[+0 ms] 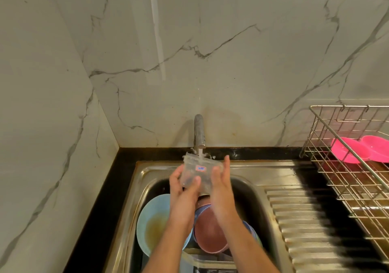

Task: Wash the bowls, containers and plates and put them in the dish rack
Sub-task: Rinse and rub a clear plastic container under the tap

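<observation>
1. A clear plastic container (200, 173), marked with a small red and blue label, is held tilted under the tap (199, 131), above the far end of the sink (242, 188); water is seen running onto its upper rim.
2. The container is gripped by the left hand (182, 190) from the left side, the thumb laid across its near face and the fingers curled round behind it.
3. The right side of the container is touched by the right hand (221, 186), whose fingers are held nearly straight and point up; the thumb appears pressed on the near face, though how firmly cannot be told.
4. Below the hands, a light blue plate (151, 224) with brownish residue is leaned against the left wall of the sink, and a dark pink bowl (208, 237) is stacked just beside it, towards the middle.
5. A ribbed steel drainboard (305, 226) is set to the right of the basin, and a wire dish rack (357, 173) stands at the right edge of the dark worktop (101, 209), with two bright pink dishes (349, 150) held in its far part.
6. White marble-patterned wall panels (231, 62) are seen behind and to the left.
</observation>
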